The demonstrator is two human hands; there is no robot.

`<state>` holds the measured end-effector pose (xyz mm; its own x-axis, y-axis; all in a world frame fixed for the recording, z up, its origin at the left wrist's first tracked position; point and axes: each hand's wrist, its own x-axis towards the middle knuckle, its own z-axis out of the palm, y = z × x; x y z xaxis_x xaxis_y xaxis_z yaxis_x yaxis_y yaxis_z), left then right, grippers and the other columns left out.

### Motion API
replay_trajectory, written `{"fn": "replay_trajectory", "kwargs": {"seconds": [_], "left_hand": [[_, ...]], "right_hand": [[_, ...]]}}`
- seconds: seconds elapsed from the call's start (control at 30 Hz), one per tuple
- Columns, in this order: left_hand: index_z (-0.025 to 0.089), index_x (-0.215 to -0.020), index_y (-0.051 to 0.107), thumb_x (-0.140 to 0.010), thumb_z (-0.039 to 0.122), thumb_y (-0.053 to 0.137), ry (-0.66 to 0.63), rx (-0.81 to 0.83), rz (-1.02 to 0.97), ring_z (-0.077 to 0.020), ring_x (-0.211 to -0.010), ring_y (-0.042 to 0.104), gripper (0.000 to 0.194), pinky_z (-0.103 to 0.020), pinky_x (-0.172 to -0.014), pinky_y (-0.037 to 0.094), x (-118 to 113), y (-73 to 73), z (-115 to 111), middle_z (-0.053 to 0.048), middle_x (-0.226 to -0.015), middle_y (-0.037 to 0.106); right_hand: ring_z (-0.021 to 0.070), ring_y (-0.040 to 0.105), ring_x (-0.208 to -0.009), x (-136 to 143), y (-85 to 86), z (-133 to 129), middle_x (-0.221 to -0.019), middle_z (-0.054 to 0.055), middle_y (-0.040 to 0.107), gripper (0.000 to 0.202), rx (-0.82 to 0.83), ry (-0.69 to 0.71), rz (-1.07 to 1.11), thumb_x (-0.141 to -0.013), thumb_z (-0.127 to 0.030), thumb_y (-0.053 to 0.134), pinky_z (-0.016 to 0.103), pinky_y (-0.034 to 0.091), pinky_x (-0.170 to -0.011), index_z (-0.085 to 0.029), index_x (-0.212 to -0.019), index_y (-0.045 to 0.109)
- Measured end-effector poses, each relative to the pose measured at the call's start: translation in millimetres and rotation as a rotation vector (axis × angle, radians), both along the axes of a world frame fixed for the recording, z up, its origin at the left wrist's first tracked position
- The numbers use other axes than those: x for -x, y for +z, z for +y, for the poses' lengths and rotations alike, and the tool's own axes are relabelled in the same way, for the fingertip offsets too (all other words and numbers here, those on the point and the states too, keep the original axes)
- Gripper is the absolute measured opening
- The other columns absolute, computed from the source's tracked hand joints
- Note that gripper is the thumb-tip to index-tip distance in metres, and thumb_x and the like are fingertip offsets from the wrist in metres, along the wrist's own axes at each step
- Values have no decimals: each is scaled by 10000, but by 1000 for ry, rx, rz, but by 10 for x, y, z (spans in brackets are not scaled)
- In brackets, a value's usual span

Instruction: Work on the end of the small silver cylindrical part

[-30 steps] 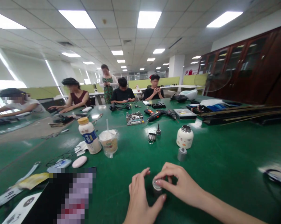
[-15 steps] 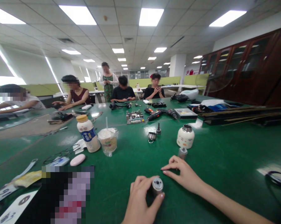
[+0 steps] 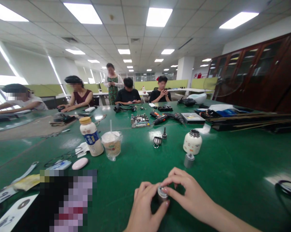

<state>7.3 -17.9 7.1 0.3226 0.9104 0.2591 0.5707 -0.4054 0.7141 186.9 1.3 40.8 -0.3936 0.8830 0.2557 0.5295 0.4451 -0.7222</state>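
My left hand (image 3: 145, 206) grips a small grey metal cylinder (image 3: 162, 195), motor-like, standing upright at the near middle of the green table (image 3: 220, 174). Thumb and fingers are closed around its sides. My right hand (image 3: 184, 188) has its thumb and fingertips pinched together at the cylinder's top face. Whatever they may hold is too small or hidden to make out. Beyond the right hand stands a second grey metal cylinder (image 3: 189, 161) with a small nub on top. Right behind that one is a white jar-like bottle (image 3: 192, 143) with painted faces.
Left of my hands are a yellow-capped bottle (image 3: 93, 138), a lidded cup with straw (image 3: 111, 146) and a pink oval case (image 3: 80, 163). Farther back lie a steel cup-shaped piece (image 3: 157, 141), a circuit board (image 3: 139, 120) and a power drill (image 3: 175, 118). People sit and stand beyond.
My right hand has moved left and down from near the second cylinder, bringing its fingertips onto the top of the held one. My left hand stays in place, still gripping.
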Motion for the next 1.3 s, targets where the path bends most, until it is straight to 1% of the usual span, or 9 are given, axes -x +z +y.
{"fn": "replay_trajectory", "kwargs": {"seconds": [0.17,0.3,0.37,0.5,0.6,0.7,0.87,1.13,1.3], "left_hand": [[280,-1116,662,-815,190,662,14,-11,9,-270,-960,568,314,-399,-829,441,-9,0,-2,-34,-972,701],[272,-1104,660,-814,175,668,12,-1,1,-264,-955,565,306,-390,-828,431,-14,-10,1,-33,-966,692],[258,-1059,672,-816,165,664,13,3,3,-263,-952,562,260,-381,-819,427,-15,-14,3,-37,-962,691],[246,-1053,674,-821,165,667,6,23,9,-264,-966,551,245,-380,-829,415,-14,-8,1,-43,-986,687],[255,-1113,656,-826,194,676,3,42,17,-269,-980,544,294,-391,-846,405,-13,2,1,-42,-999,688],[245,-1131,649,-828,214,678,1,53,42,-273,-989,543,306,-396,-850,400,-11,1,6,-47,-1001,687],[231,-1139,644,-831,222,676,-3,53,56,-273,-987,547,310,-392,-841,401,-4,-23,8,-54,-1004,686],[233,-1156,639,-840,235,697,-17,53,52,-268,-982,544,321,-388,-840,391,-4,-33,23,-46,-1017,687],[247,-1155,641,-828,218,719,-14,33,38,-265,-978,541,337,-376,-832,389,8,-43,31,-43,-1015,686]], "right_hand": [[183,564,-693,-53,-9,36,-689,11,581,372,-121,-110,100,-953,-392,521,321,448,-680,-200,-638,568],[222,631,-966,-38,34,8,-1005,50,687,135,-57,-40,213,-881,-318,645,367,483,-892,-219,-972,647],[234,631,-1041,8,32,-23,-1074,53,701,220,-8,12,199,-839,-234,689,392,474,-950,-236,-1058,666],[227,686,-908,71,9,-23,-894,50,744,44,4,-34,250,-828,-212,688,370,532,-853,-208,-862,716],[217,712,-856,-3,-13,89,-858,46,756,97,-8,-112,356,-804,-273,725,343,555,-817,-199,-850,682],[228,724,-867,-155,-115,255,-877,56,768,170,34,-141,326,-790,-297,740,371,554,-847,-193,-908,676],[289,676,-1035,-317,-333,423,-881,80,762,51,43,-102,214,-749,-241,748,424,531,-898,-191,-748,741],[264,639,-1116,-109,3,145,-937,73,762,87,69,-39,368,-787,-268,747,418,477,-973,-204,-815,694],[253,628,-1087,43,1,-1,-933,54,755,34,84,-11,280,-793,-188,724,403,463,-945,-222,-796,723]]}}
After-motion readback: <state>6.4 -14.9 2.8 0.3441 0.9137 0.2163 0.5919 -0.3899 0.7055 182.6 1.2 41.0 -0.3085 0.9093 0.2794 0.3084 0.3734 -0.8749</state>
